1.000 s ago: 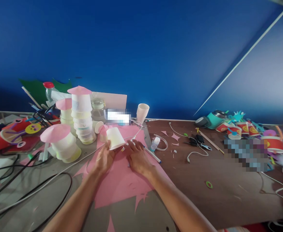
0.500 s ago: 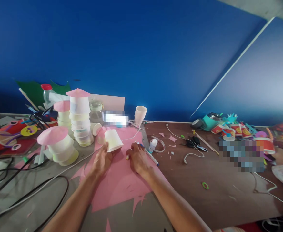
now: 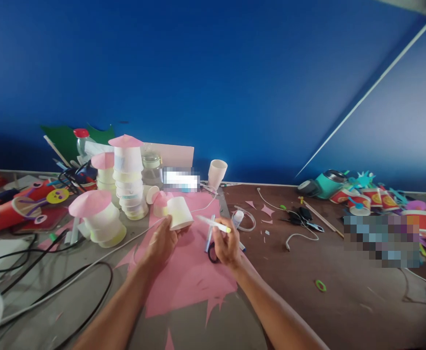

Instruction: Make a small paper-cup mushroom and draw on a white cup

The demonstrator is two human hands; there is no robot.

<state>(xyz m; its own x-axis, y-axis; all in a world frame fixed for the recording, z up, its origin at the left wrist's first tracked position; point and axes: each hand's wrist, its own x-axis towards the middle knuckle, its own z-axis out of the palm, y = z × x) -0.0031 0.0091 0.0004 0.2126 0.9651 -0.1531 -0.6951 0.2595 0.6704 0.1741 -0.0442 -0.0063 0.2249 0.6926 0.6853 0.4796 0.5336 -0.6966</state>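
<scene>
My left hand (image 3: 163, 241) grips a white paper cup (image 3: 179, 213) tipped on its side, just above a pink paper sheet (image 3: 183, 277) on the table. My right hand (image 3: 226, 246) is lifted off the sheet and holds a white marker with a yellow tip (image 3: 213, 223), its point aimed left toward the cup. Scissors (image 3: 210, 240) with blue blades and a dark handle also hang from this hand. Both hands are a few centimetres apart over the pink sheet.
Stacked cups with pink paper lids (image 3: 128, 180) and a low one (image 3: 98, 216) stand to the left. A lone white cup (image 3: 217, 172), a glue bottle (image 3: 236, 218), black cables (image 3: 52, 287), a white cable (image 3: 296, 236) and decorated red cups (image 3: 376, 201) lie around the table.
My right hand rose from the pink sheet, taking up the marker and scissors. My left hand kept hold of the cup. The view shifted slightly.
</scene>
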